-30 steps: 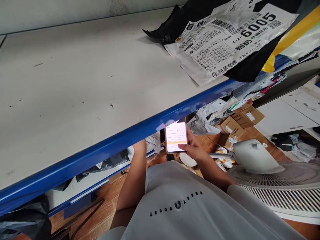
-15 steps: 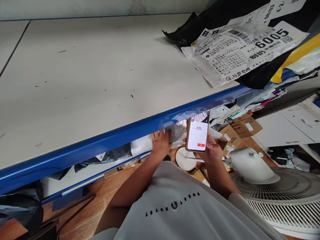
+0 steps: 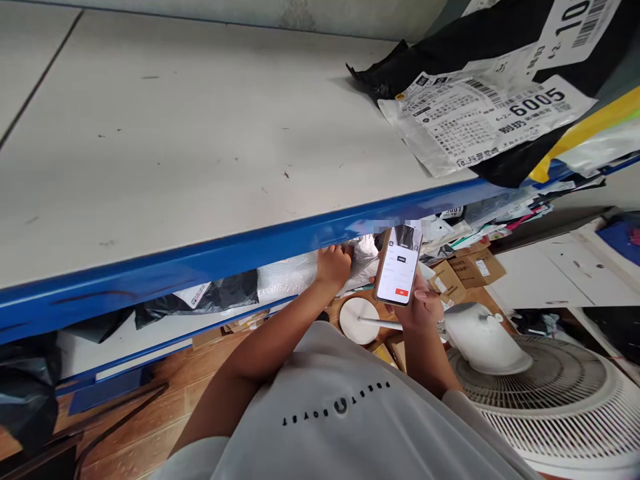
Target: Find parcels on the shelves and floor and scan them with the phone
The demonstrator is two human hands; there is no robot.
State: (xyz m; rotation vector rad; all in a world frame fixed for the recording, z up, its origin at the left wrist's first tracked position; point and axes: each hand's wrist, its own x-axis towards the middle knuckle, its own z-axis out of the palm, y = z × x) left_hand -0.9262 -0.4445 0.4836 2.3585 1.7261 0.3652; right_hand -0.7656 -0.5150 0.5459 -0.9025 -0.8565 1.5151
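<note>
I see the right hand gripping a smartphone, fingers wrapped around its lower half, screen lit and tilted toward the camera, white page with a red button low on it. The phone sits just below the blue front edge of the top shelf, in front of the lower shelf's opening. The left hand is reached in under that blue edge, fingers curled closed on a crinkled silvery-white poly mailer at the front of the lower shelf; grip looks firm, but the fingertips are partly hidden. A bubble-wrap parcel lies just left of that hand on the same shelf, with a black poly bag further left. The top shelf surface is grey-white and scuffed; at its right end there is a black mailer bag with a white shipping label reading 6005 lying over it, near the front edge. A yellow bag pokes out at the far right. Below the phone on the wooden floor are a round white fan base, cardboard boxes to its right, and a white fan head lying grille-up at the bottom right. A grey T-shirt fills the bottom centre.
</note>
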